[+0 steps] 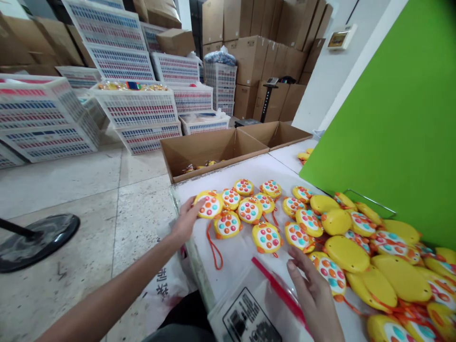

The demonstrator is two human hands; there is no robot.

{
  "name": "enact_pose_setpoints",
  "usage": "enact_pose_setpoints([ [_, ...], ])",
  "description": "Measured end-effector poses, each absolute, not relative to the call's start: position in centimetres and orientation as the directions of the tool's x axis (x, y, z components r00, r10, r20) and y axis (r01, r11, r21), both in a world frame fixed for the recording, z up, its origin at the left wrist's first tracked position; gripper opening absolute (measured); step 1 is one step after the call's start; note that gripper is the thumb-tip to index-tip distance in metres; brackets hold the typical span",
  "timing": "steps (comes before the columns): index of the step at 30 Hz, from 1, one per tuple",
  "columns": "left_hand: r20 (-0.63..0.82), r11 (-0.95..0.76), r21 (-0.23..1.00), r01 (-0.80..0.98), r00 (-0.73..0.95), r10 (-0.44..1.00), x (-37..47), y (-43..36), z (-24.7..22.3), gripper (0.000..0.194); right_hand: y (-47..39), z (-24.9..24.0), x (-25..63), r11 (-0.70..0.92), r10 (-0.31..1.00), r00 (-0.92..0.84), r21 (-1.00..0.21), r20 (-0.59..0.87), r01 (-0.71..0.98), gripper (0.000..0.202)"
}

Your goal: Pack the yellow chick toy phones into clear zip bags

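Observation:
At the table's left edge, my left hand [187, 217] has its fingers closed on the side of a yellow toy [209, 204] with coloured buttons and an orange cord. My right hand [309, 287] hovers near the table's front, fingers apart and holding nothing, beside a button toy [299, 236]. Several similar toys [250, 210] lie button side up between the hands. Under and left of my right hand is a clear plastic bag [245, 304] with a red strip and black print.
A pile of yellow toys [347, 253] covers the right side, below a green panel [388, 118]. Open cardboard boxes [213, 145] stand at the table's far edge, the left one with wrapped items. Plastic crates [142, 111] and a black stand base [39, 240] are on the floor.

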State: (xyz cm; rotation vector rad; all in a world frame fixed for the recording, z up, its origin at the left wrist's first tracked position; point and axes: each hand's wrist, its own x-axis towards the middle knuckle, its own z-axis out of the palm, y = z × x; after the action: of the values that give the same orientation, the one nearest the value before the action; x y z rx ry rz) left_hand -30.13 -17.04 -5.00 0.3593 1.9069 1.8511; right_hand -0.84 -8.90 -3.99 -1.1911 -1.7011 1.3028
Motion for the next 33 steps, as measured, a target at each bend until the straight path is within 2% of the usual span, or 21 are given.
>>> enact_pose_setpoints([
  [6, 0.058, 0.24, 0.951, 0.197, -0.873, 0.484, -34.2, -16.5, -7.3, 0.039, -3.0, -5.7, -3.1, 0.319, 0.899, -0.429, -0.806, 0.089, 0.499, 0.057],
  [11, 0.221, 0.284, 0.873, 0.397, -0.841, 0.494, -34.0, -15.6, -9.5, 0.045, 1.2, -6.1, -8.4, 0.446, 0.847, -0.514, -0.713, 0.139, 0.542, 0.051],
  [15, 0.286, 0.287, 0.822, 0.491, -0.793, 0.537, -33.9, -15.2, -10.4, 0.047, 3.4, -6.1, -11.9, 0.506, 0.812, -0.567, -0.653, 0.14, 0.564, 0.045],
  [19, 0.31, 0.302, 0.792, 0.531, -0.776, 0.55, -33.9, -15.1, -10.6, 0.046, 5.5, -6.5, -14.1, 0.48, 0.824, -0.56, -0.634, 0.086, 0.607, 0.041],
  [24, 0.333, 0.311, 0.782, 0.54, -0.785, 0.523, -33.4, -15.7, -9.7, 0.04, 6.8, -6.8, -15.4, 0.381, 0.872, -0.488, -0.664, 0.028, 0.644, 0.049],
  [29, 0.465, 0.148, 0.758, 0.635, -0.686, 0.559, -31.5, -15.9, -6.2, 0.032, 5.7, -5.1, -15.1, 0.377, 0.898, -0.427, -0.688, 0.108, 0.62, 0.046],
  [31, 0.407, 0.053, 0.821, 0.568, -0.649, 0.643, -30.4, -15.2, -4.2, 0.027, 4.6, -3.6, -14.3, 0.387, 0.904, -0.397, -0.699, 0.159, 0.601, 0.05],
  [33, 0.25, 0.023, 0.918, 0.395, -0.625, 0.74, -29.1, -14.0, -2.5, 0.024, 3.1, -1.8, -13.5, 0.385, 0.908, -0.377, -0.721, 0.183, 0.576, 0.051],
])
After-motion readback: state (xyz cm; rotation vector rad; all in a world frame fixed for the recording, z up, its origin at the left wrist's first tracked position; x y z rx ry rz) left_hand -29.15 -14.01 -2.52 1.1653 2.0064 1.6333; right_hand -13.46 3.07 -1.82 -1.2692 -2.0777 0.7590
